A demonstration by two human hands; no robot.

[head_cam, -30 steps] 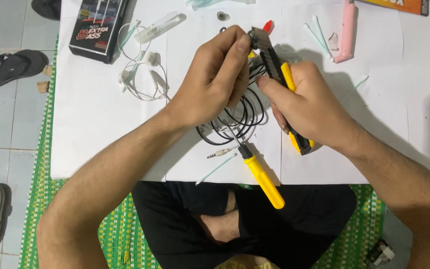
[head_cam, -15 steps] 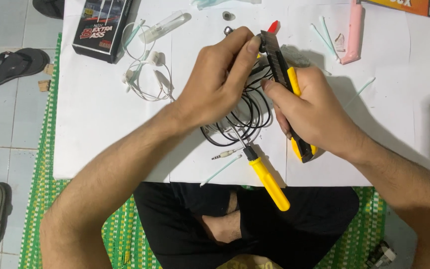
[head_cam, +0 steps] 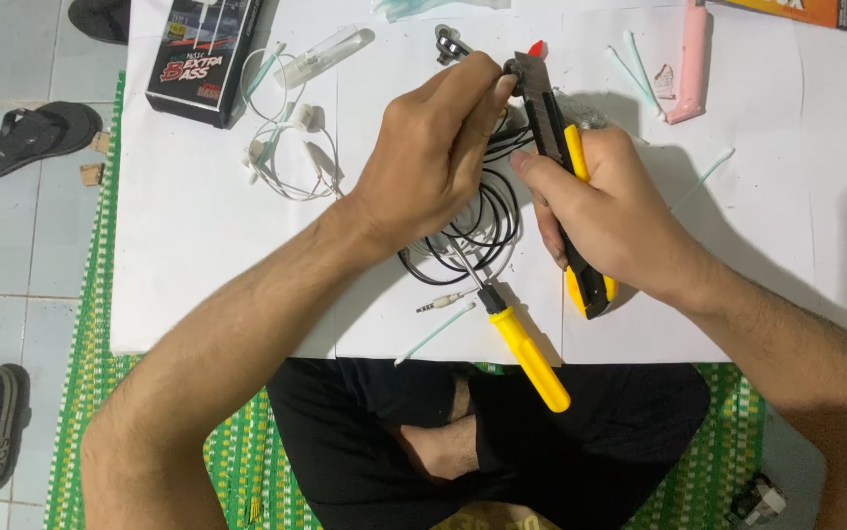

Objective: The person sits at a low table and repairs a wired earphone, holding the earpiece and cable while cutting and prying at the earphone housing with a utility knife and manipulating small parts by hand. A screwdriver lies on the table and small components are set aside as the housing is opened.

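Note:
My right hand (head_cam: 615, 216) grips a yellow and black utility knife (head_cam: 563, 147), its blade end pointing away from me. My left hand (head_cam: 433, 157) pinches a thin black cable (head_cam: 497, 137) at the knife's tip. The rest of the black earphone cable (head_cam: 473, 231) lies coiled on the white sheet (head_cam: 198, 265) under both hands, its jack plug (head_cam: 440, 302) sticking out toward me. A yellow-handled screwdriver (head_cam: 527, 351) lies on the sheet's near edge, below my hands.
White earphones (head_cam: 286, 147) and a black box (head_cam: 203, 54) lie at the far left, a clear tube (head_cam: 323, 54) beside them. A pink tool (head_cam: 688, 59) and cotton swabs (head_cam: 630, 64) sit far right. Sandals (head_cam: 31, 137) rest on the tiled floor.
Both hands and the knife have stayed together over the cable, with only slight shifts of the fingers at the knife's tip.

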